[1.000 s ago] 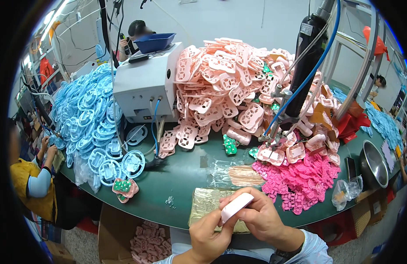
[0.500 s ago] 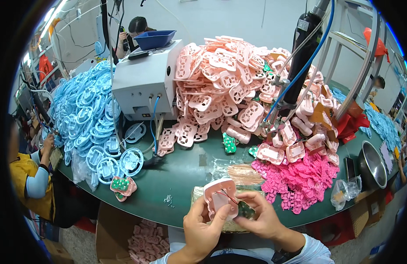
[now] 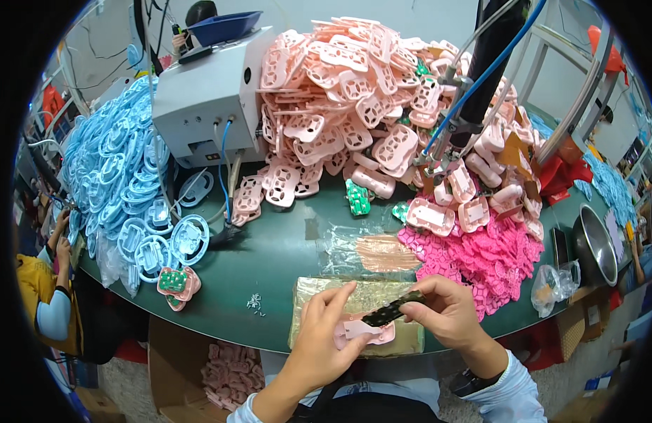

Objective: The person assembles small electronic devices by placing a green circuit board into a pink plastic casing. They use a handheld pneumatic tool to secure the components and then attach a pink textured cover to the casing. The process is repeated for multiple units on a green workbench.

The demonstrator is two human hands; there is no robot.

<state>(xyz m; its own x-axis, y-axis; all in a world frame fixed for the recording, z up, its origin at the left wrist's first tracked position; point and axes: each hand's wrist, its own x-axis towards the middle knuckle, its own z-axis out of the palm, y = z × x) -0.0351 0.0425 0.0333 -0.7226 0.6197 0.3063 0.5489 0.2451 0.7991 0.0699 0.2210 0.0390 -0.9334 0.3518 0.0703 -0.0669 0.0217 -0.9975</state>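
Narrowly, the grip of the right hand (image 3: 452, 316) pinches one end of a tilted dark circuit board (image 3: 390, 309), while that of the left hand (image 3: 317, 345) stands wide beside a pink shell (image 3: 383, 335) lying on a wrapped block (image 3: 414, 341) on the green desk (image 3: 259, 271).

On the green table (image 3: 266, 257), a big heap of blue plastic parts (image 3: 114, 158) lies beside a grey machine (image 3: 202, 102). A dark blue tray (image 3: 224, 28) sits on top of it. On the right, a shiny bowl (image 3: 595, 243) is tipped near a clear bag (image 3: 555, 290).
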